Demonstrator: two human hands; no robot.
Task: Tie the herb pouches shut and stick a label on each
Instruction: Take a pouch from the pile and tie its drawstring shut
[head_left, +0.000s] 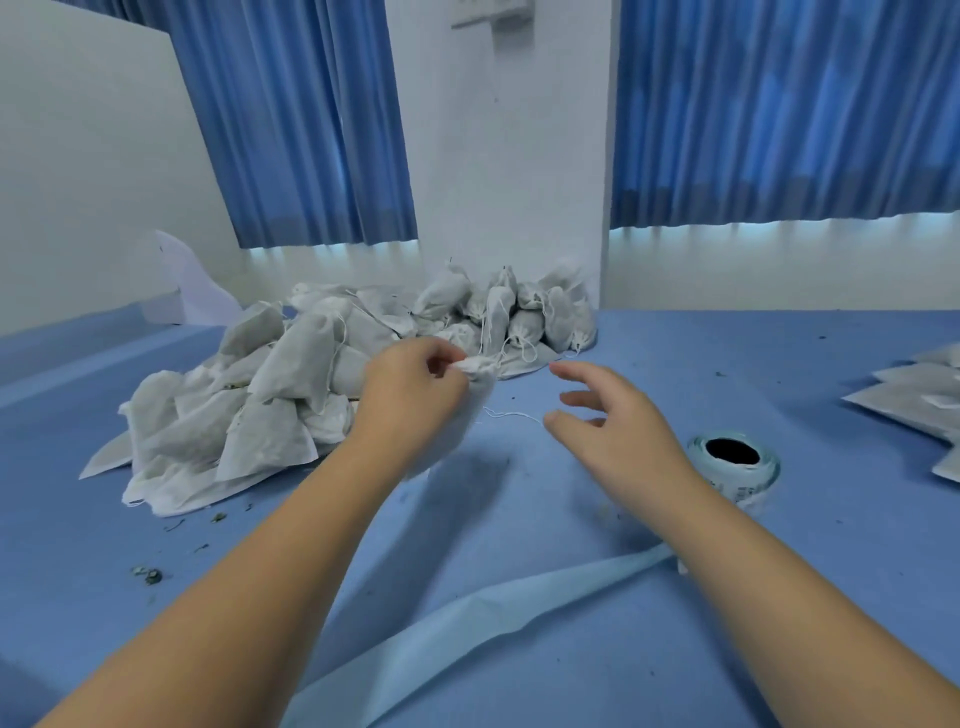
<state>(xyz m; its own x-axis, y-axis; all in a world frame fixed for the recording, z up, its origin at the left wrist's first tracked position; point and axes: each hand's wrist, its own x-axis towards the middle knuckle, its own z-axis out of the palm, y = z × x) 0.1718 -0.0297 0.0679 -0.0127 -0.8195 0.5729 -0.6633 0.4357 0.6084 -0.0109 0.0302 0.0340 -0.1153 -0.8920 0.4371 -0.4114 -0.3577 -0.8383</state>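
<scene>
Left hand (410, 389) grasping one herb pouch (466, 410); right hand (613, 431) released.
Left thumb and fingers pinch the pouch's gathered neck over the blue table (597, 597), beside the pouch pile (249, 395). Right fingers are spread, the thumb at the drawstring (511, 414) end; contact cannot be confirmed.

A blue cloth (779, 374) covers the table. A paler blue strip (493, 618) runs across it at six o'clock, and dark herb crumbs (148, 574) lie scattered at eight o'clock. Behind the table a white pillar (498, 156) rises at twelve o'clock, with a blue curtain (291, 130) at eleven o'clock, a second curtain (779, 114) at one o'clock, a white panel (88, 156) at ten o'clock and a white paper sheet (197, 291) propped at nine o'clock.
</scene>
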